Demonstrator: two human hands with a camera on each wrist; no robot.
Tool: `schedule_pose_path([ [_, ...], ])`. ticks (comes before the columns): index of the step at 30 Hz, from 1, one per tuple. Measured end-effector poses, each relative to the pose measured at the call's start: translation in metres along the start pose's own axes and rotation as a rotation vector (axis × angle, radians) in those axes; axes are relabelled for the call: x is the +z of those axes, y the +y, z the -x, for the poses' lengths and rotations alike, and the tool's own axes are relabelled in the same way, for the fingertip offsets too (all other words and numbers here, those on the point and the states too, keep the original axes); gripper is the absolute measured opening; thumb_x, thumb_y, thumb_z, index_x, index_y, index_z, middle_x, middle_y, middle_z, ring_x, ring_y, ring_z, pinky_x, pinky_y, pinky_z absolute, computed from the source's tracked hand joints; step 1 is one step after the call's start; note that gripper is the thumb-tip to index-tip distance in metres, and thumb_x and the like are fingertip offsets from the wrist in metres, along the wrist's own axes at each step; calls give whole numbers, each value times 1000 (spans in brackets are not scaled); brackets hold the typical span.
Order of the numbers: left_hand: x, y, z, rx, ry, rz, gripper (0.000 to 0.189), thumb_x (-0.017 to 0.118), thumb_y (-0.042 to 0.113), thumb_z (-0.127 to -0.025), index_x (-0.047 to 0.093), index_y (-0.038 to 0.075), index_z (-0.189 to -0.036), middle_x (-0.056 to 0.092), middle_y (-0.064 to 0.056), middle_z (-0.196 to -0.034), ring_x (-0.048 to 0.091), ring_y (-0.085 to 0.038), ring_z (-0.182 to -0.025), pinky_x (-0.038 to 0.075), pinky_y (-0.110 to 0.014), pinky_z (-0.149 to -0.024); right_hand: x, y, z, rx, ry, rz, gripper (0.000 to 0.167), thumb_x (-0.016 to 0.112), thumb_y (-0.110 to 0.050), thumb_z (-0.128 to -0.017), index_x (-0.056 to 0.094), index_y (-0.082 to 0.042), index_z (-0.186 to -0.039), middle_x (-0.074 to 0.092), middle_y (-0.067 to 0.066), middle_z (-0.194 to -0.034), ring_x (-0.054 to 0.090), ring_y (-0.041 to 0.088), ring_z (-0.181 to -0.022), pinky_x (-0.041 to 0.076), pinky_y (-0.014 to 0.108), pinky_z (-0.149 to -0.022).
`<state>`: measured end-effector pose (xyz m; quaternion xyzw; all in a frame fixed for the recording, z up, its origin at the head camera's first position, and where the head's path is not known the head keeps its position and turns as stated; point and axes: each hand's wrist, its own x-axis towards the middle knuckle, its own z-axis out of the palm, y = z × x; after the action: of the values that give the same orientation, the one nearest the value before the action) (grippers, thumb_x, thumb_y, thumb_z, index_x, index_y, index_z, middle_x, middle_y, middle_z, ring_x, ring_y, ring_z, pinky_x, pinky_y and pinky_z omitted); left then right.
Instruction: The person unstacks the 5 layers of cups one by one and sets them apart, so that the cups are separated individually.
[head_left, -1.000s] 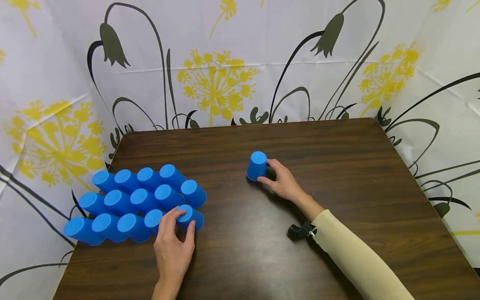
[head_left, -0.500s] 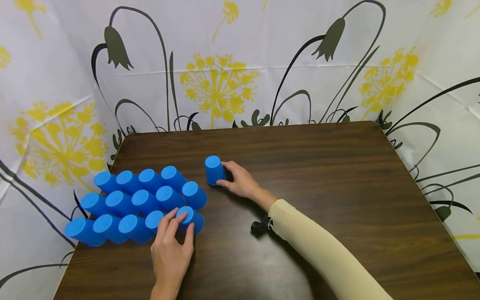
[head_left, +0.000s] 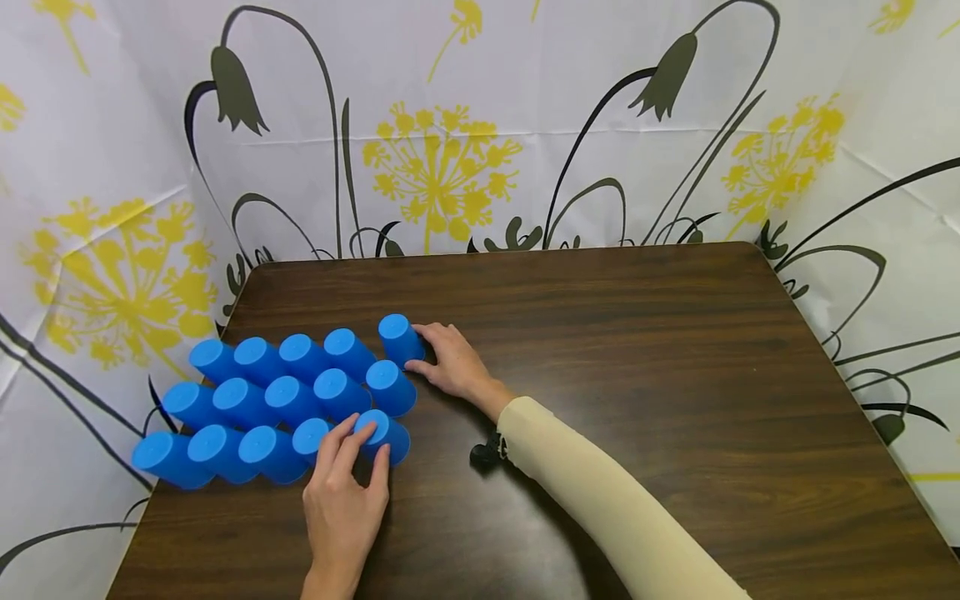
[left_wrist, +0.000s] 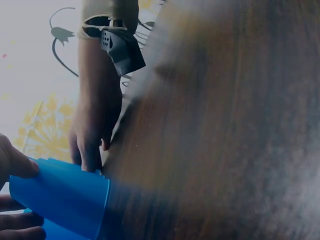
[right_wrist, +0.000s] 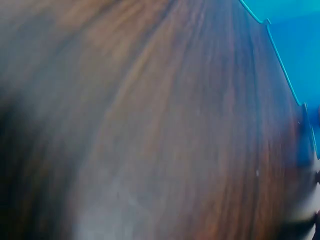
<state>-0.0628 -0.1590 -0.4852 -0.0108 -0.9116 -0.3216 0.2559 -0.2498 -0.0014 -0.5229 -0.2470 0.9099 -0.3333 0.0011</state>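
Note:
Blue plastic cups stand upside down in three rows on the left of the table in the head view. With thumb and fingers my left hand (head_left: 345, 508) holds the cup (head_left: 388, 437) at the right end of the front row. My right hand (head_left: 453, 362) grips another cup (head_left: 399, 337) by its right side, at the right end of the back row. A small gap parts it from the neighbouring cup (head_left: 350, 354). The left wrist view shows the left hand's cup (left_wrist: 65, 200) close up. In the right wrist view, blue cup rims (right_wrist: 290, 60) fill the upper right edge.
The dark wood-grain table (head_left: 637, 375) extends right of the cups. A white cloth with yellow and grey flowers (head_left: 442, 175) hangs behind and beside it. A black wrist camera (head_left: 487, 454) sits on the right wrist, below the beige sleeve (head_left: 600, 492).
My right hand has carried its cup leftward from the middle of the table to the end of the back row. The left hand has stayed on its cup.

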Motion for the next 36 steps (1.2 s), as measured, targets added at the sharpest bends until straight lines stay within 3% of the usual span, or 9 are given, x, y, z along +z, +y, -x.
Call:
schedule_pose_path([
  [11,0,1,1,-15,-3,-10,41,81,4,-80,68,5,-119,58,-13,-130,61,-33,-113,52,-54,-88,6,-2,0,-10,1,59,64,64,-47,-92,47,-17,-145,55,0,-137,43,17,-133,15,40,-119],
  [24,3,-1,0,-14,-2,-18,37,81,5,-80,67,5,-114,58,-15,-129,60,-34,-114,52,-54,-88,3,6,5,-31,-9,-20,69,65,-44,-92,40,-16,-150,50,2,-145,40,16,-137,11,40,-120],
  [27,3,-1,0,-10,1,-11,35,81,4,-79,67,4,-111,59,-15,-128,60,-35,-113,52,-55,-88,-1,12,11,-42,2,-74,69,66,-41,-93,40,-15,-150,50,2,-145,41,15,-137,13,38,-120],
  [33,2,-1,-1,-9,6,-13,33,81,5,-80,66,5,-109,59,-15,-129,60,-33,-115,51,-54,-91,-16,25,29,-57,49,-165,65,68,-36,-93,43,-14,-148,51,1,-144,44,17,-134,34,38,-112],
  [36,2,0,-1,-11,17,-15,36,81,4,-79,65,5,-112,59,-15,-130,59,-34,-116,51,-54,-91,-28,33,40,-57,67,-191,61,67,-35,-94,45,-14,-147,52,1,-143,44,17,-133,36,38,-110],
])
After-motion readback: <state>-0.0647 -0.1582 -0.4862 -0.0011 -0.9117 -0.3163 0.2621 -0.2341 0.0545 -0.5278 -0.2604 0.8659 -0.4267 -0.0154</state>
